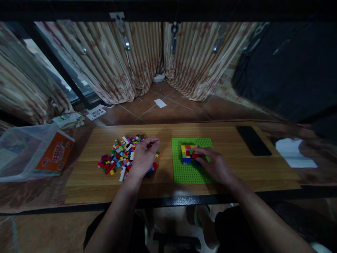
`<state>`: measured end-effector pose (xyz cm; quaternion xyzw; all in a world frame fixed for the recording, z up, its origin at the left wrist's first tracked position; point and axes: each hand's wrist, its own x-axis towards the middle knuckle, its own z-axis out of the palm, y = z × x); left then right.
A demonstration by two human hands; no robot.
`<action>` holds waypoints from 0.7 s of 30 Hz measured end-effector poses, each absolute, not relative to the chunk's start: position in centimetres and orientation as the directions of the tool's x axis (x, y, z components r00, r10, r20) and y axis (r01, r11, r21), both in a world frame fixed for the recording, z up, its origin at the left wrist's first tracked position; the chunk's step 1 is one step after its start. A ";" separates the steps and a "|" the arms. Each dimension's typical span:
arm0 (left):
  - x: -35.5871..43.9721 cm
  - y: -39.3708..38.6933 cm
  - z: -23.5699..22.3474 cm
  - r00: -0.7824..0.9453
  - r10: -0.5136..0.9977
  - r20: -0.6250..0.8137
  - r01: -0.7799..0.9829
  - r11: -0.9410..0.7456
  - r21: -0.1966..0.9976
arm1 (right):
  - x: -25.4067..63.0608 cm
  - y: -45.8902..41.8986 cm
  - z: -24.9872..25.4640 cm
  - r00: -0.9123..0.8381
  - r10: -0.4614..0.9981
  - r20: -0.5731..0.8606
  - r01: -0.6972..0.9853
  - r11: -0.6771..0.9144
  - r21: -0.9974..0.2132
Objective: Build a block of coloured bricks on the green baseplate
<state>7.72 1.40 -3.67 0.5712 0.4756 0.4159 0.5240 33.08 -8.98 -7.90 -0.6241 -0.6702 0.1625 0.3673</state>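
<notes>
A green baseplate [181, 175] lies on the wooden board, bearing a small structure of stacked toy bricks [186, 159] in yellow, red and blue. At the structure's right side is my right hand [214, 163], its thumb and fingertips closed around a small red brick [194, 155]. Left of the baseplate spreads a loose pile of many-coloured toy bricks [121, 154]. Over the pile's right edge hovers my left hand [144, 154], fingers curled in and pinched together. Whatever it may hold is hidden from view.
A black phone [254, 140] lies on the right of the wooden board [158, 189]. To the left stands a clear plastic bin [23, 151] with an orange label. White paper [296, 153] rests beyond the board's right end. Curtains [142, 63] hang behind.
</notes>
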 end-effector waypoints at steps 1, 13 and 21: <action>7.7 1.4 -3.8 0.211 0.977 -0.023 0.122 -0.003 0.993 | 33.0 -8.9 -7.8 0.025 0.958 0.286 0.727 0.178 -0.663; 7.7 1.4 -4.1 0.263 0.965 0.006 0.242 -0.072 0.967 | 32.5 -8.7 -7.4 -0.047 0.959 0.279 0.780 0.210 -0.590; 7.7 1.4 -3.7 0.281 0.959 0.031 0.279 -0.113 0.954 | 32.9 -9.0 -6.9 0.011 0.959 0.283 0.755 0.177 -0.631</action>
